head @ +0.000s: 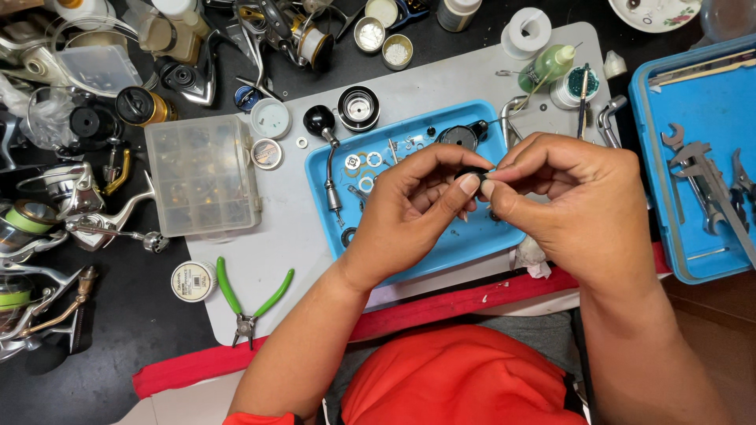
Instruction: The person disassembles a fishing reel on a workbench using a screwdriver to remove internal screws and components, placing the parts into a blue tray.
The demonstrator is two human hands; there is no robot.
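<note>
- Right now I see both hands raised over the blue tray [441,244], fingertips meeting; the left hand [413,201] and right hand [563,197] are each pinched shut on one small dark part [475,172], a round black piece mostly hidden between thumbs and forefingers.
- That part sits just above the tray's middle, not resting on anything, so only the fingertip pinch keeps it up.
- My worry: it is small and looks smooth, so a slip would drop it among the loose washers and rings [364,164] in the tray, where it would be hard to pick out.
- A thin wire or line seems to run from the fingertips toward the green bottle [549,66]; I cannot tell if it is attached. A tug on it might tip that narrow bottle.
- The reel handle [327,153], with its round glossy black knob and slim metal shank, lies across the tray's left edge and could roll off if the tray is nudged.
- Materials, as I judge them: hard moulded plastic tray, pale grey mat [276,252] beneath it, a cloudy clear compartment box [203,175], and green-handled pliers [252,297] with rubbery grips near the surface's front edge.
- Metal wrenches [697,169] lie in a second blue tray to the right, well apart.
</note>
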